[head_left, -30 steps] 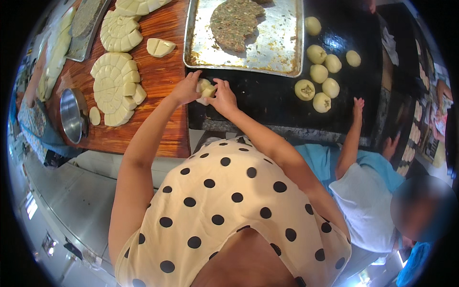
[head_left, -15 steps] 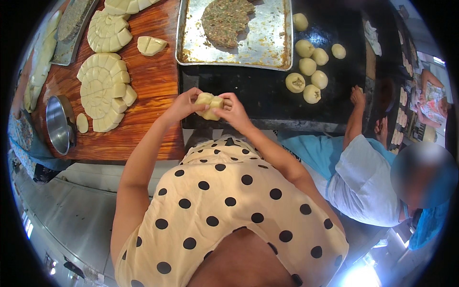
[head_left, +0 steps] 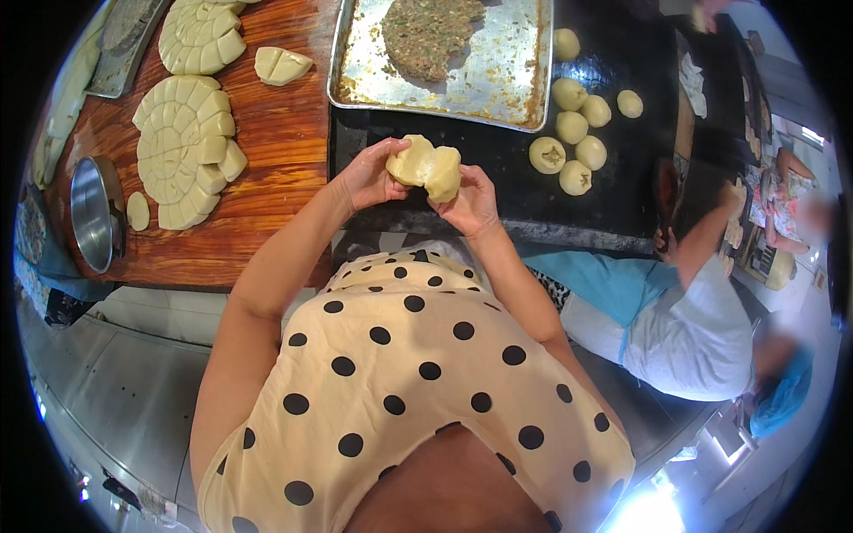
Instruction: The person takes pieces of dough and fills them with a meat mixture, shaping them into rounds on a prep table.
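Between my two hands is a pale piece of dough [head_left: 414,163], pulled open into two lobes with a crease down its middle. My left hand [head_left: 370,175] grips the left lobe, thumb near its top edge. The right lobe is held by my right hand [head_left: 472,203], whose fingers are partly hidden behind it. Both hands are raised above the near edge of the black worktop. Just beyond them lies a metal tray [head_left: 355,89] with a flattened mound of chopped filling [head_left: 425,40], bitten away on its right side.
On the wooden board [head_left: 275,160] at left sit cut dough rounds [head_left: 180,142], a two-part dough piece [head_left: 283,65], a small dough disc [head_left: 138,211] and a steel bowl [head_left: 93,213]. Several dough balls [head_left: 570,127] rest on the black worktop [head_left: 498,200]. A co-worker [head_left: 684,329] stands close at right.
Both hands have moved slightly forward and to the right. The dough, more compact before, is now spread into two lobes. The co-worker's arm at right has swung further right.
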Available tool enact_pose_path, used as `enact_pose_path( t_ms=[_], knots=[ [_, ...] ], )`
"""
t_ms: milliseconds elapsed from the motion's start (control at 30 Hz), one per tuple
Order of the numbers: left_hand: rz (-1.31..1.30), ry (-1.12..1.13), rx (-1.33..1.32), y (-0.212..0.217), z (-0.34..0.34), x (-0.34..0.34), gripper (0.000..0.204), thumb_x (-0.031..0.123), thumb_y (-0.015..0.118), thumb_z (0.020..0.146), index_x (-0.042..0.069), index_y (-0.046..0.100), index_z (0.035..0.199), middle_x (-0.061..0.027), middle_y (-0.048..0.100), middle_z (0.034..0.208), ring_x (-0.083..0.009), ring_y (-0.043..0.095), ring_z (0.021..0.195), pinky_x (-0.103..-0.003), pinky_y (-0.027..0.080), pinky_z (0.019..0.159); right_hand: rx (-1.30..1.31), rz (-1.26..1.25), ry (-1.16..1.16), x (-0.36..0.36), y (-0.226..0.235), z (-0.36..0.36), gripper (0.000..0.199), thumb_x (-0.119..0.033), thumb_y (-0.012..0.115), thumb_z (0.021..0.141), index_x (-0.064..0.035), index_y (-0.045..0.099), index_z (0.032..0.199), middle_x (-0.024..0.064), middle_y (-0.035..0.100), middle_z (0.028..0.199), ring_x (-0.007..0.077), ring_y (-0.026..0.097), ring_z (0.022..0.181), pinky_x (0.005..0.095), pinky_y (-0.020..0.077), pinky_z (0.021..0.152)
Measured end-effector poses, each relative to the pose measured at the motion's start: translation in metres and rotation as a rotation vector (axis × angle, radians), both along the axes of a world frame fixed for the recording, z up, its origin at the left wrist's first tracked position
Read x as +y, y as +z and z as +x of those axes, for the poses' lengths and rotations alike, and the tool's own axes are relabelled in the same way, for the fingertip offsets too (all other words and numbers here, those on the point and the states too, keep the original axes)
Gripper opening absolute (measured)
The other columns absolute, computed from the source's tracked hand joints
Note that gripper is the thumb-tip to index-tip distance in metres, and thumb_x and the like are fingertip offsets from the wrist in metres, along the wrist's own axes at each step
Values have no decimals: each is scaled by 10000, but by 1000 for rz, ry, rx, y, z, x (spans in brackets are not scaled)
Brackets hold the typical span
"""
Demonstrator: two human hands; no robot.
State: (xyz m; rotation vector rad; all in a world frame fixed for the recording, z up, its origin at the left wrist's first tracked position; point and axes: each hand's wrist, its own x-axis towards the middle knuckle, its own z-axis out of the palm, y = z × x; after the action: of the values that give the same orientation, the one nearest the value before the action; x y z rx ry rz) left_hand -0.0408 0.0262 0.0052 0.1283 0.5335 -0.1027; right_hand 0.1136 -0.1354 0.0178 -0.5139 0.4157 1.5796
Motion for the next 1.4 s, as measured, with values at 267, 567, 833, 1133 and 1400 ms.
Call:
enact_pose_path(
  t_ms=[267, 567, 833, 1133, 1400],
  knots=[
    [187, 233, 262, 4, -1, -2, 336, 411, 617, 905, 135, 596, 1096, -48, 642, 931, -151, 573, 700, -249, 404, 508, 124, 165, -40, 6, -8, 16, 457, -323, 510, 890, -14, 574, 1220, 114, 632, 1001, 213, 622, 923, 333, 521, 751],
    [2276, -146, 411, 23, -6, 0, 409, 144, 697, 835, 15, 569, 1202, -171, 549, 1142, -374, 543, 1030, -439, 464, 889, -1358, -594, 306, -3, -28, 45, 522, -255, 729, 864, -15, 531, 1283, 108, 629, 923, 153, 654, 742, 292, 558, 591],
    [1416, -186, 471, -35, 6, -74, 384, 107, 687, 880, -30, 574, 1221, -161, 633, 1099, -228, 656, 979, -320, 530, 846, -1961, -546, 504, 0, -49, 44, 667, -381, 805, 763, -54, 557, 1289, 147, 536, 1094, 250, 611, 974, 367, 509, 844],
    [1024, -49, 523, -75, 31, -93, 377, -56, 530, 902, -33, 506, 1277, -124, 559, 1132, -204, 630, 985, -291, 528, 875, -1304, -512, 151, -29, -67, 29, 511, -89, 813, 739, -22, 555, 1175, 117, 578, 1131, 183, 627, 974, 309, 528, 826],
    [961, 89, 556, -43, 21, -89, 417, -77, 487, 909, -30, 490, 1323, -144, 561, 1200, -207, 630, 1027, -295, 517, 900, -1547, -624, 183, 19, -77, 15, 437, -217, 844, 758, 11, 605, 1045, 121, 586, 1050, 149, 655, 742, 267, 570, 542]
  ],
)
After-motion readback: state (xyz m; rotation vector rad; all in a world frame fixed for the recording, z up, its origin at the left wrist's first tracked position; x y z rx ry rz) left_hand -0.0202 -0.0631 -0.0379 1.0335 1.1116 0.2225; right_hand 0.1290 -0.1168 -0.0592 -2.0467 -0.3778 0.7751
